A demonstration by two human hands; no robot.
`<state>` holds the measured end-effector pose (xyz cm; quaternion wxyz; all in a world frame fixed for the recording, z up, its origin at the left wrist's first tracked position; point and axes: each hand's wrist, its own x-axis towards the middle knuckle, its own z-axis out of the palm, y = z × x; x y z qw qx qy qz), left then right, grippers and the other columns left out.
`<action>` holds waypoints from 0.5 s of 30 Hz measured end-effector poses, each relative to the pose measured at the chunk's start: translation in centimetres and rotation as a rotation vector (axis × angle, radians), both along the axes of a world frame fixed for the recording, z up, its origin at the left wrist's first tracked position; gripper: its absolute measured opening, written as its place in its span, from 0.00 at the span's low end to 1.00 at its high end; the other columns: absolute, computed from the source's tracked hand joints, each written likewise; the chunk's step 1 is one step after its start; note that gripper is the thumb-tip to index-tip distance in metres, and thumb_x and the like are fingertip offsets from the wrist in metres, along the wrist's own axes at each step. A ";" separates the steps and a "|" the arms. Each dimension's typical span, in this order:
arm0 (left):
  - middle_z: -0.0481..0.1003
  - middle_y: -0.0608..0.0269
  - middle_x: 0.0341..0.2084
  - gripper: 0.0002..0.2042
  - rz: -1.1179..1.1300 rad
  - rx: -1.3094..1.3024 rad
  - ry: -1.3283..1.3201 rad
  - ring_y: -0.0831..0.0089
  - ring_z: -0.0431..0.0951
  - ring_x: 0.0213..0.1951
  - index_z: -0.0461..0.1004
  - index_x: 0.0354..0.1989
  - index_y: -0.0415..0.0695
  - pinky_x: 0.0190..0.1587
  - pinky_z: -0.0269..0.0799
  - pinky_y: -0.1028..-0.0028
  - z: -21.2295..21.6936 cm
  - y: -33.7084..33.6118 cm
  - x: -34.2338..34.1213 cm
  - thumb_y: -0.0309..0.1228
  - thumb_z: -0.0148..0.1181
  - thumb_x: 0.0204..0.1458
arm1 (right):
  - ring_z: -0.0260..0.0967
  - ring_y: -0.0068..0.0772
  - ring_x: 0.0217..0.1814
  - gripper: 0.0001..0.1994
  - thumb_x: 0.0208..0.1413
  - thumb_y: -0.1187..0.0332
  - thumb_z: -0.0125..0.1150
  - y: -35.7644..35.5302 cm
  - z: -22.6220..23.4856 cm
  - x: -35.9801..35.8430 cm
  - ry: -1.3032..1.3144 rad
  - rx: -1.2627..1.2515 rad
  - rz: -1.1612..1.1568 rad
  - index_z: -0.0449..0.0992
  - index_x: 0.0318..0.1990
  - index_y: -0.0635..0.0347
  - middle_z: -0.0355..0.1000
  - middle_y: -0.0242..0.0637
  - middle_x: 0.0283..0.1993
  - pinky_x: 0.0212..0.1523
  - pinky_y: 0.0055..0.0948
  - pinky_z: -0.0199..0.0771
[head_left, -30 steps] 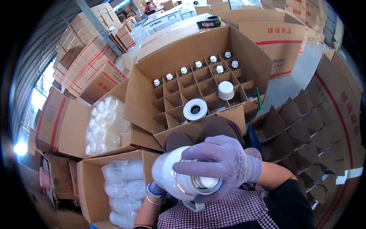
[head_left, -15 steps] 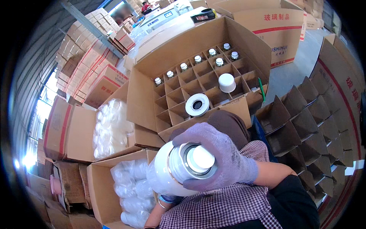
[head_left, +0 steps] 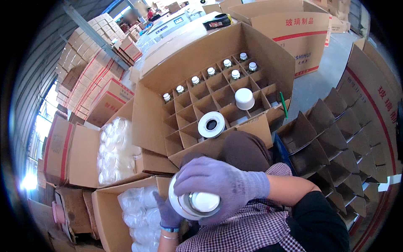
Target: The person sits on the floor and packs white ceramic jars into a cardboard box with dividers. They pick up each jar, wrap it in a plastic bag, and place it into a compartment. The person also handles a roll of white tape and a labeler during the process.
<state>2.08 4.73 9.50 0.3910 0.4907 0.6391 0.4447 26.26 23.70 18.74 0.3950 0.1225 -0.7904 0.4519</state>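
Note:
Both my hands wear purple gloves and hold a white glass jar (head_left: 197,203) close below the camera. My right hand (head_left: 222,182) wraps over the jar's top edge, by its white cap. My left hand (head_left: 168,214) supports the jar from below, mostly hidden behind it. In front stands an open cardboard box with a divider grid (head_left: 210,96). Several capped white jars (head_left: 231,69) fill its far cells. A roll of tape (head_left: 211,124) and an upturned white jar (head_left: 244,98) rest on the grid.
Two open cartons with plastic-wrapped white jars (head_left: 115,147) stand at my left. Spare cardboard dividers (head_left: 336,134) lean at the right. A green pen (head_left: 284,105) lies on the box edge. Stacked cartons (head_left: 96,63) line the left wall and a closed carton (head_left: 289,33) sits behind.
The jar has turned in my hands so its capped end faces the camera, and my right hand has shifted over its upper rim. The view has tilted slightly.

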 end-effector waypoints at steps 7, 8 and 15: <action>0.62 0.50 0.69 0.33 0.249 0.068 -0.901 0.55 0.63 0.69 0.57 0.72 0.39 0.73 0.55 0.54 -1.9 -1.3 0.0 0.43 0.57 0.64 | 0.61 0.49 0.69 0.25 0.48 0.57 0.70 18.4 -6.2 -3.0 -0.850 0.413 -1.035 0.79 0.56 0.45 0.67 0.45 0.63 0.63 0.49 0.65; 0.62 0.50 0.69 0.33 0.273 0.081 -0.917 0.55 0.63 0.69 0.57 0.72 0.39 0.73 0.55 0.54 -1.1 -0.4 0.5 0.44 0.57 0.64 | 0.58 0.52 0.71 0.22 0.49 0.60 0.67 21.5 -9.5 -1.5 -1.007 0.459 -1.261 0.79 0.55 0.43 0.67 0.45 0.63 0.64 0.53 0.63; 0.66 0.48 0.66 0.28 0.409 0.284 -0.879 0.53 0.69 0.65 0.60 0.68 0.35 0.70 0.61 0.53 -1.7 1.1 -2.7 0.38 0.57 0.64 | 0.67 0.50 0.65 0.37 0.41 0.66 0.75 19.5 -9.2 2.8 -0.514 -0.084 -0.693 0.68 0.63 0.51 0.65 0.48 0.64 0.65 0.47 0.69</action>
